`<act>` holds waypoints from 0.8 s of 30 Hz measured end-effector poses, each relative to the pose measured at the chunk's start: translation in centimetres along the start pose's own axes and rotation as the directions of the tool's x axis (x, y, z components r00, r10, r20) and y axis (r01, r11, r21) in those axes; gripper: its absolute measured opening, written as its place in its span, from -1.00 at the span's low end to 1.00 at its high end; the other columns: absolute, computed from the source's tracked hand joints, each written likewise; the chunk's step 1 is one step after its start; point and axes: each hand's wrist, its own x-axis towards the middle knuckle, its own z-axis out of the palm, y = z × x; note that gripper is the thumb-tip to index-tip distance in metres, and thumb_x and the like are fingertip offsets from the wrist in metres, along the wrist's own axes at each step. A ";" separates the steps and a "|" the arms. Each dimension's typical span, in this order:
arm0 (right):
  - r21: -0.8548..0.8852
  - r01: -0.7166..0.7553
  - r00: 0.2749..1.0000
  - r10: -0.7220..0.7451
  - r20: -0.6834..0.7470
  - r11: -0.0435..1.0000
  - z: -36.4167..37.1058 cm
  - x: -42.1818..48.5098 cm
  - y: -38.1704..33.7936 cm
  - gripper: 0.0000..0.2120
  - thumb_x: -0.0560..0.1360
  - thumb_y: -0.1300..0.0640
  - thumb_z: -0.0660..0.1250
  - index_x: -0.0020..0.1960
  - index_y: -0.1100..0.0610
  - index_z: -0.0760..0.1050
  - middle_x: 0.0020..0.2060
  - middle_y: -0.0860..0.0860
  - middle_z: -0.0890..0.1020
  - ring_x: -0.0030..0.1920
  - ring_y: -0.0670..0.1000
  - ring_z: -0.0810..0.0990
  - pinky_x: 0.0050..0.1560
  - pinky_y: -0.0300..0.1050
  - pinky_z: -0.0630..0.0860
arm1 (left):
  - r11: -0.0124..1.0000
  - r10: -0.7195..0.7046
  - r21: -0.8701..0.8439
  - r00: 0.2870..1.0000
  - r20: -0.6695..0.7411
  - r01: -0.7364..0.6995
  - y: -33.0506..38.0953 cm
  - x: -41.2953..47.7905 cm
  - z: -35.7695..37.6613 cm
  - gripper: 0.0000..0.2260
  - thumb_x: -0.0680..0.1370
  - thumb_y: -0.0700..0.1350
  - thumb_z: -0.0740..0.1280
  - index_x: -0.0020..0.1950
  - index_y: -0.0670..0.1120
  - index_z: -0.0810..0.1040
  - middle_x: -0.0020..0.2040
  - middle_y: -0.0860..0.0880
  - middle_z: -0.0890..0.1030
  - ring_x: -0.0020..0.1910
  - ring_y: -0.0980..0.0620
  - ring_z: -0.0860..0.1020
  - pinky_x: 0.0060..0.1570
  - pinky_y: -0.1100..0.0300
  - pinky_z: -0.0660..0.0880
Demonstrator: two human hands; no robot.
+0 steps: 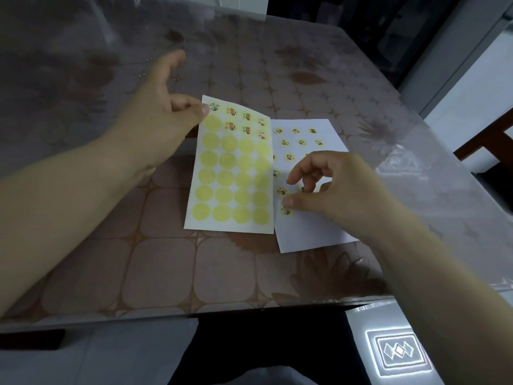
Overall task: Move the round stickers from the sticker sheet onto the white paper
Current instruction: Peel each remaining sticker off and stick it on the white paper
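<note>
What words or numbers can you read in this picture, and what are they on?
None: no word or number can be read anywhere.
Round stickers left on the sticker sheet: tiny pictures, too blurred to show any print.
Stickers on the white paper: also too small and blurred.
Lit panel at lower right: a diamond pattern, no letters.

Left forearm (69, 187) and right forearm (433, 276): bare to the frame edge. Left hand (155, 115), right hand (336, 184): bare; thumbnails (205, 109) short, plain. Below the near edge of the counter (166, 268): black garment (263, 343) over the lap, grey patch (266, 377) at its lower end, material unclear.
</note>
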 end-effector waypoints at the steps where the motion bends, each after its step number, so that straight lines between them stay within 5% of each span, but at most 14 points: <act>1: 0.006 0.018 1.000 -0.018 -0.005 1.000 -0.2 0.1 -0.1 -0.83 0.29 0.09 0.54 -0.22 -0.04 0.56 -0.35 -0.12 0.50 -0.40 -0.23 0.43 -0.32 -0.44 0.30 | 1.000 -0.003 -0.019 1.000 0.001 0.003 0.1 0.0 0.0 -0.44 0.56 -0.25 0.30 0.48 0.05 0.17 -0.22 0.10 0.68 -0.05 0.08 0.64 0.25 -0.04 0.46; 6: 0.065 0.157 0.983 -0.149 -0.112 0.985 -1.3 1.8 -2.7 -0.95 0.42 0.04 0.44 -0.19 -0.04 0.57 -0.32 -0.13 0.49 -0.46 -0.19 0.40 -0.46 -0.48 0.30 | 0.996 -0.009 -0.090 1.000 0.000 0.009 0.3 0.0 0.2 -0.49 0.56 -0.29 0.28 0.42 0.05 0.22 -0.21 0.04 0.67 -0.08 0.06 0.63 0.25 -0.06 0.46; 10: -0.079 0.295 0.929 -0.305 -0.212 0.952 -0.5 4.5 -4.6 -0.93 0.43 0.06 0.42 -0.14 -0.09 0.54 -0.11 -0.16 0.45 -0.17 -0.25 0.42 -0.13 -0.52 0.32 | 0.994 0.000 -0.105 1.000 -0.013 -0.001 0.4 0.0 0.4 -0.49 0.55 -0.33 0.27 0.41 0.05 0.23 -0.25 0.04 0.65 -0.12 0.04 0.60 0.25 -0.10 0.45; 13: -0.118 0.327 0.892 -0.347 -0.288 0.938 1.4 6.2 -4.2 -0.88 0.42 0.08 0.43 -0.05 -0.04 0.55 0.00 -0.09 0.40 0.09 -0.07 0.40 0.12 -0.35 0.25 | 0.991 0.025 -0.132 1.000 0.013 -0.024 0.5 -0.2 0.5 -0.50 0.56 -0.35 0.25 0.39 0.07 0.24 -0.31 0.07 0.65 -0.17 0.07 0.60 0.23 -0.07 0.47; 18: 0.110 0.284 0.942 -0.256 -0.219 0.952 2.7 6.5 -3.1 -0.78 0.38 0.02 0.48 -0.03 -0.13 0.51 0.09 -0.12 0.50 0.06 -0.20 0.47 0.16 -0.27 0.41 | 0.985 0.056 -0.168 0.996 0.067 -0.044 0.7 -0.6 0.4 -0.51 0.56 -0.34 0.24 0.36 0.11 0.25 -0.31 0.09 0.63 -0.18 0.08 0.59 0.27 -0.07 0.44; 21: 0.242 0.303 0.945 -0.257 -0.203 0.922 2.8 6.3 -2.9 -0.76 0.33 0.04 0.50 -0.10 -0.20 0.53 0.09 -0.09 0.54 0.02 -0.05 0.56 0.12 0.07 0.51 | 0.967 0.015 -0.254 0.997 0.077 0.005 1.2 -0.9 0.9 -0.55 0.57 -0.34 0.23 0.35 0.08 0.27 -0.34 0.09 0.64 -0.24 0.15 0.61 0.10 0.08 0.52; 24: 0.281 0.331 0.932 -0.265 -0.248 0.901 2.9 6.1 -2.9 -0.72 0.30 0.12 0.54 -0.13 -0.19 0.55 0.10 -0.10 0.48 0.11 -0.10 0.53 0.17 0.03 0.49 | 0.939 -0.089 -0.320 0.989 0.117 0.123 1.5 -1.1 1.3 -0.57 0.52 -0.29 0.29 0.32 0.03 0.31 -0.43 0.09 0.60 -0.38 0.21 0.58 -0.21 0.23 0.57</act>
